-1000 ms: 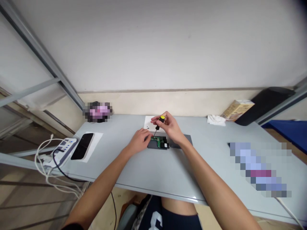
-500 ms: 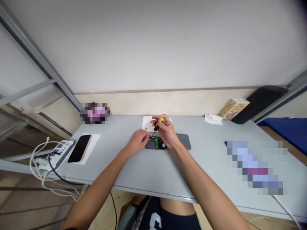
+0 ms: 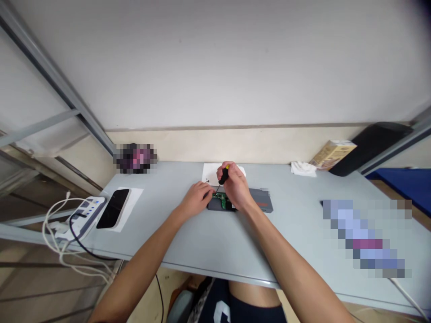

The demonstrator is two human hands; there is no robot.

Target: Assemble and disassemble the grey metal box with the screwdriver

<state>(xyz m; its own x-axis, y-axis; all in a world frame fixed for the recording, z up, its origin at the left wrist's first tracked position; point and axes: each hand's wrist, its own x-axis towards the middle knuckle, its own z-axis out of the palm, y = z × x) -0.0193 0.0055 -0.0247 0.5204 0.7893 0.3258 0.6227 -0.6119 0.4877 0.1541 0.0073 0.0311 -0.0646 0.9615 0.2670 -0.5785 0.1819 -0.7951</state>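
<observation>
My right hand (image 3: pixel 237 186) is closed around the screwdriver (image 3: pixel 222 177), which has a black and yellow handle. Its shaft slants down to the left, with the tip at the green circuit board (image 3: pixel 222 201) of an opened dark grey device (image 3: pixel 214 207). At the device's left end, my left hand (image 3: pixel 196 201) grips the edge, fingertips close to the screwdriver tip. Part of the device is hidden behind my right hand. A flat grey panel (image 3: pixel 261 197) lies to its right. Behind is a white sheet (image 3: pixel 209 169) with several tiny dark pieces, perhaps screws (image 3: pixel 207 180), on it.
On the left are a phone (image 3: pixel 114 207) on white paper and a power strip (image 3: pixel 82 217) with cables. At the back right stand a crumpled tissue (image 3: pixel 303 168), a carton (image 3: pixel 332 154) and a black cylinder-like object (image 3: pixel 370 146). A blurred-out item (image 3: pixel 363 237) lies at right.
My right hand's fingers have closed more tightly round the screwdriver handle, covering more of its yellow end. My left hand stays at the device's edge. The whole view has shifted slightly.
</observation>
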